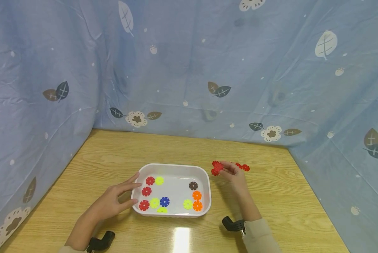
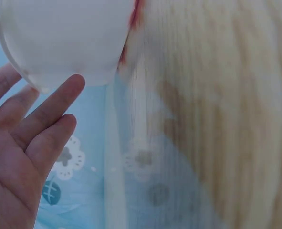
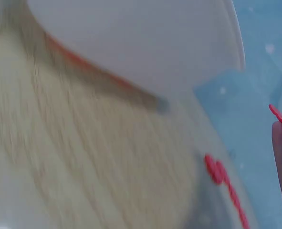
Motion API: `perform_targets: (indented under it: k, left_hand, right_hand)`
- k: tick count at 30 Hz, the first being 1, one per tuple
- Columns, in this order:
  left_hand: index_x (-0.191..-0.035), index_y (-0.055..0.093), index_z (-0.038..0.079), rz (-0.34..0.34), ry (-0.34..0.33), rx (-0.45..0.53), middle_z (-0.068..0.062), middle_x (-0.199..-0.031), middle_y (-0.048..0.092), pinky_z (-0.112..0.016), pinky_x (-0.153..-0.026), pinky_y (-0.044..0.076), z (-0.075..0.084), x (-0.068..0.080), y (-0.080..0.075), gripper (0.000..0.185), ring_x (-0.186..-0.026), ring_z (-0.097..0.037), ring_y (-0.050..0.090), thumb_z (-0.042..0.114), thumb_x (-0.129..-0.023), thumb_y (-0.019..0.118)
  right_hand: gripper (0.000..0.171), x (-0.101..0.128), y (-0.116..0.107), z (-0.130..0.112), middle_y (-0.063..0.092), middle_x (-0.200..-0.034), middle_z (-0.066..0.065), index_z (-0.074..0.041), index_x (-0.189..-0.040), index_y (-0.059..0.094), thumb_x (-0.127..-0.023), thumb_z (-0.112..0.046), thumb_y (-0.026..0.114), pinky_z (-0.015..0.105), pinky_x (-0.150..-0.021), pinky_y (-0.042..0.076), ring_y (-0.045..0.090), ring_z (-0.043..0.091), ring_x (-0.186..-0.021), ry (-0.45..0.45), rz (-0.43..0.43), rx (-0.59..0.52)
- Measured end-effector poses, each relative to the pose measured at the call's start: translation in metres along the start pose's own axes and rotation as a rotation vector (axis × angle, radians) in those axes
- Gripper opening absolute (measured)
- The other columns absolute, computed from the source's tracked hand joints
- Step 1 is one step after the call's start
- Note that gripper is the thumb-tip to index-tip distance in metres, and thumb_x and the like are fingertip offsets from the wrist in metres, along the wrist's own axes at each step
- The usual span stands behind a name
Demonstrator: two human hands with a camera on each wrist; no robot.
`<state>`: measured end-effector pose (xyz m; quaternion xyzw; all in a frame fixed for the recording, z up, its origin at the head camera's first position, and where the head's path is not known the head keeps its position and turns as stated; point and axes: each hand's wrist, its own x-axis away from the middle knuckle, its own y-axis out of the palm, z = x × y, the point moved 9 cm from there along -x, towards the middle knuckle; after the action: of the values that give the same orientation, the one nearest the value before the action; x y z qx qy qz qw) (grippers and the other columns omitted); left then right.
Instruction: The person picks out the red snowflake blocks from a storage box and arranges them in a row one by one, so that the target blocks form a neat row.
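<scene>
A white tray (image 1: 207,182) sits mid-table holding several snowflake discs in red, yellow, blue, orange and brown. My left hand (image 1: 117,198) lies open, straight fingers touching the tray's left wall; in the left wrist view the fingers (image 2: 50,114) meet the tray (image 2: 64,38). My right hand (image 1: 234,174) is right of the tray, pinching a cluster of red discs (image 1: 216,168). More red discs (image 1: 242,166) lie on the table just beyond it. In the blurred right wrist view I see the tray (image 3: 145,43), red discs (image 3: 222,176) on the wood, and a red disc edge (image 3: 276,112) at my fingers.
The wooden table (image 1: 113,154) is enclosed by a blue leaf-patterned cloth (image 1: 189,70) at the back and both sides. Black wrist camera mounts (image 1: 100,241) show near the front edge. Glare reflects on the wood in front of the tray.
</scene>
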<state>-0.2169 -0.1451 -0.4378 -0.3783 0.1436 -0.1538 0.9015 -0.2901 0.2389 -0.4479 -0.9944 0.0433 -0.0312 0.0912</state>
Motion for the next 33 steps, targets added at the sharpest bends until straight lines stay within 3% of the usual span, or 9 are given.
perform_targets:
  k: [7,12,18,24,28,31,33]
  left_hand:
    - [-0.122,0.055,0.027,-0.005,-0.017,-0.014,0.010,-0.143,0.033,-0.042,-0.098,0.039,0.000,0.000,-0.001,0.046,-0.126,-0.015,0.040,0.040,-0.079,0.065]
    - [-0.122,0.056,0.027,-0.001,-0.007,-0.017,0.010,-0.143,0.033,-0.039,-0.098,0.039,-0.001,0.000,-0.001,0.045,-0.126,-0.014,0.040,0.039,-0.079,0.065]
    - [-0.120,0.057,0.026,0.003,0.006,-0.006,0.010,-0.143,0.033,-0.034,-0.098,0.039,-0.001,0.000,0.000,0.044,-0.126,-0.014,0.040,0.038,-0.079,0.065]
    - [-0.120,0.057,0.026,0.001,0.000,0.003,0.010,-0.143,0.033,-0.037,-0.098,0.040,-0.001,-0.001,0.000,0.043,-0.127,-0.014,0.039,0.038,-0.079,0.065]
    - [-0.120,0.057,0.026,0.004,0.018,0.009,0.009,-0.143,0.033,-0.027,-0.099,0.038,-0.001,-0.001,0.000,0.042,-0.127,-0.015,0.039,0.037,-0.080,0.065]
    - [-0.119,0.057,0.026,0.011,0.033,0.012,0.008,-0.143,0.034,-0.018,-0.099,0.035,0.000,0.000,0.000,0.042,-0.126,-0.017,0.040,0.035,-0.080,0.066]
    - [-0.119,0.057,0.026,0.013,0.031,0.010,0.008,-0.143,0.034,-0.019,-0.099,0.035,-0.001,0.000,0.000,0.042,-0.126,-0.016,0.040,0.035,-0.079,0.066]
  right_hand:
    - [0.035,-0.008,-0.022,0.025,0.054,-0.118,0.008,-0.007,-0.117,0.056,-0.083,-0.008,0.061,0.012,-0.076,0.046,0.053,0.006,-0.096,0.054,0.084,0.053]
    - [0.036,-0.011,-0.025,0.039,0.053,-0.117,0.012,-0.004,-0.118,0.055,-0.083,-0.005,0.060,0.011,-0.073,0.046,0.052,0.008,-0.093,0.104,0.102,0.047]
    - [0.033,-0.015,-0.028,0.048,0.056,-0.114,0.011,-0.007,-0.116,0.058,-0.083,-0.006,0.060,0.010,-0.070,0.044,0.051,0.013,-0.096,0.128,0.138,0.149]
    - [0.032,-0.020,-0.026,0.048,0.057,-0.115,0.013,-0.007,-0.115,0.059,-0.083,-0.006,0.059,0.022,-0.080,0.046,0.053,0.020,-0.101,0.093,0.153,0.265]
    - [0.030,-0.021,-0.025,0.045,0.058,-0.116,0.013,-0.007,-0.115,0.059,-0.084,-0.006,0.059,0.033,-0.085,0.047,0.054,0.023,-0.102,0.066,0.159,0.334]
    - [0.030,-0.020,-0.024,0.042,0.059,-0.114,0.013,-0.006,-0.114,0.060,-0.084,-0.006,0.058,0.035,-0.083,0.047,0.055,0.024,-0.102,0.045,0.167,0.368]
    - [0.030,-0.020,-0.024,0.040,0.059,-0.113,0.014,-0.006,-0.113,0.060,-0.084,-0.005,0.058,0.034,-0.082,0.048,0.055,0.024,-0.101,0.029,0.170,0.385]
